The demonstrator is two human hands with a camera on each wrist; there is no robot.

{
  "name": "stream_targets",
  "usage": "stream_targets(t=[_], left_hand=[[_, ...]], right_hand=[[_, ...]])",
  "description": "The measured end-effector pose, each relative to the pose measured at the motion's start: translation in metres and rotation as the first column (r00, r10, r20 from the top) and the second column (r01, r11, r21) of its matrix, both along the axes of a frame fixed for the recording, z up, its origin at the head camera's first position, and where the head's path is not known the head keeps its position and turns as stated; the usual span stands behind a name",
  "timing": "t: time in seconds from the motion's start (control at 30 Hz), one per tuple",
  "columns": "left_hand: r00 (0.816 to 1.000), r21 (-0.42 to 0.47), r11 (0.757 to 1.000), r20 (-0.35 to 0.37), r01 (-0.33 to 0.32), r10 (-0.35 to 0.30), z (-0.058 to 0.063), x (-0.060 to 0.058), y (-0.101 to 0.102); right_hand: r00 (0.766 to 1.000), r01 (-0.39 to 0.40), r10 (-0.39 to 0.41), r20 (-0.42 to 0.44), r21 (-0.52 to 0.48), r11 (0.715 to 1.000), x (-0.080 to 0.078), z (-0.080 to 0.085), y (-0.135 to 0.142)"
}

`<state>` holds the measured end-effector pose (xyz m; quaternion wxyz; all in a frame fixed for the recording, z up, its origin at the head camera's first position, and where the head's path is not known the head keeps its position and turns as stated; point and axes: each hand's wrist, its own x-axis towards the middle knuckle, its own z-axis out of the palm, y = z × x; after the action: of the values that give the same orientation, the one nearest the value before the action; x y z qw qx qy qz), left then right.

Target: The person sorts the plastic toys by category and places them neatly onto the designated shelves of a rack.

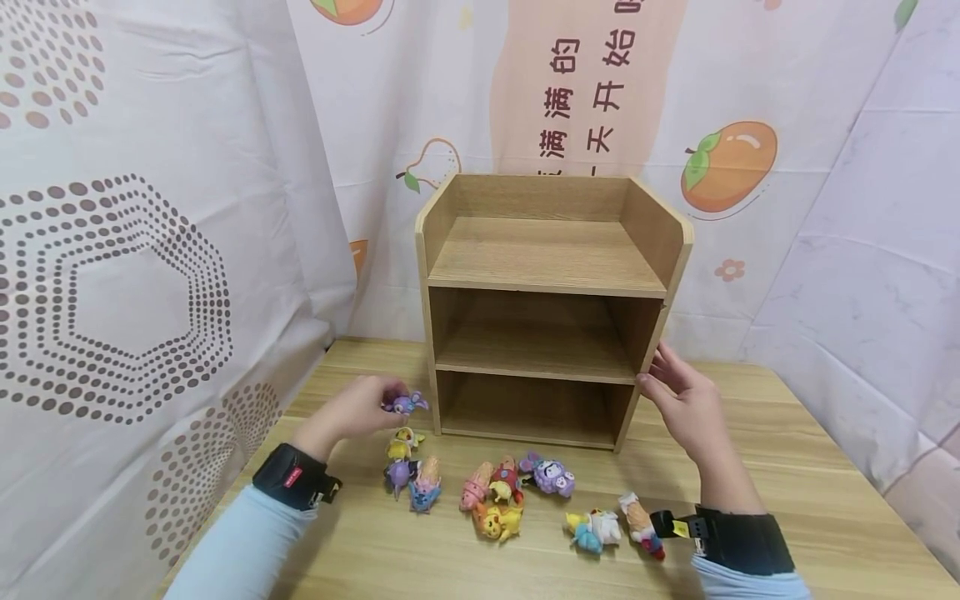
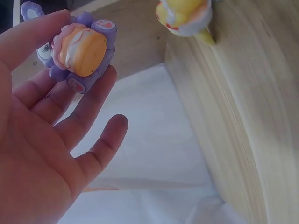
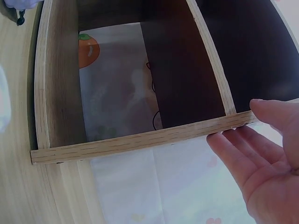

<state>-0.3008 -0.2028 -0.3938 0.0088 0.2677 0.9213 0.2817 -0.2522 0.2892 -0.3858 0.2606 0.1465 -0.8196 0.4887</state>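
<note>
My left hand pinches a small purple figurine beside the lower left of the wooden shelf. In the left wrist view the figurine shows an orange and pink round piece and paw-print feet, held between thumb and fingers. My right hand holds the right side panel of the shelf by its front edge. The right wrist view has the thumb on one side of the panel edge and the fingertips on the other. Both lower compartments of the shelf face me.
Small figurines lie on the wooden table before the shelf: a yellow one near the left hand, a yellow-orange one, a purple one, a cone-shaped one by the right wrist, and several others. A printed curtain hangs behind.
</note>
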Motion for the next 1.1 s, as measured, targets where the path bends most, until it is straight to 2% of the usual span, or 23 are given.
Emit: stream_targets(t=[0.37,0.8,0.97,1.1], left_hand=[[0.998,0.035,0.998,-0.042,0.054,-0.053,0.001,0.009,0.011],[0.999,0.059,0.998,-0.008,0.031,-0.031,0.001,0.015,0.014],[0.999,0.090,0.995,0.017,0.048,-0.050,0.001,0.018,0.016],[0.998,0.091,0.994,0.007,0.063,-0.064,0.003,0.021,0.020]], right_hand=[[1.000,0.015,-0.015,0.003,0.010,1.000,0.001,0.000,0.000],[1.000,0.028,-0.028,-0.003,0.034,0.999,-0.001,-0.001,0.001],[1.000,0.030,-0.029,-0.008,0.043,0.999,-0.001,-0.001,0.001],[0.999,0.034,-0.033,-0.012,0.048,0.998,-0.001,-0.001,0.001]])
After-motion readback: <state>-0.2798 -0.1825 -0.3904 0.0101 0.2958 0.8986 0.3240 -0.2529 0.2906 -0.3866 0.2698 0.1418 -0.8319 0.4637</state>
